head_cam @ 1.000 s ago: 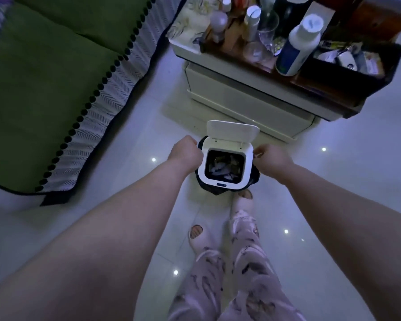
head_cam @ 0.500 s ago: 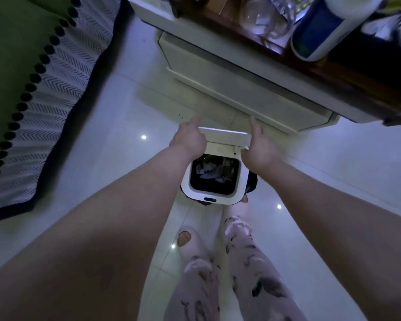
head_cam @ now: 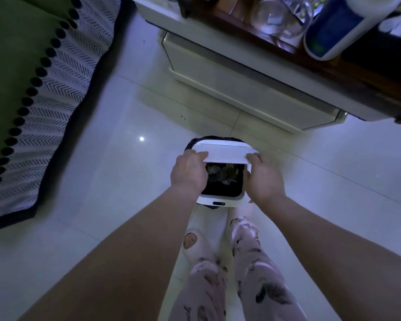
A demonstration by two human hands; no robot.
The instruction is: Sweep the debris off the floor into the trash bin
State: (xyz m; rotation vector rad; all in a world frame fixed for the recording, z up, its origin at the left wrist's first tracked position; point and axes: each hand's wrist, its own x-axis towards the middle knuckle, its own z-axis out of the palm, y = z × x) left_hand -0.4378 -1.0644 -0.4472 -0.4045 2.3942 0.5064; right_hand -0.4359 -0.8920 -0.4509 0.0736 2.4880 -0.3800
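A small white trash bin (head_cam: 219,203) with a dark liner stands on the pale tiled floor just ahead of my feet. Crumpled rubbish (head_cam: 222,176) shows through its square opening. The white flip lid (head_cam: 225,154) is tilted partway down over the opening. My left hand (head_cam: 189,172) pinches the lid's left front corner, and my right hand (head_cam: 263,177) pinches its right front corner. No loose debris is visible on the floor around the bin.
A white low cabinet (head_cam: 241,89) stands right behind the bin, its top crowded with a blue-and-white bottle (head_cam: 333,31) and glassware. A green mat with a patterned, dotted border (head_cam: 63,77) covers the floor at left. My slippered feet (head_cam: 192,242) are below the bin.
Both hands moved from the upright lid's top edge to its front corners, and the lid has swung down toward me, partly covering the opening.
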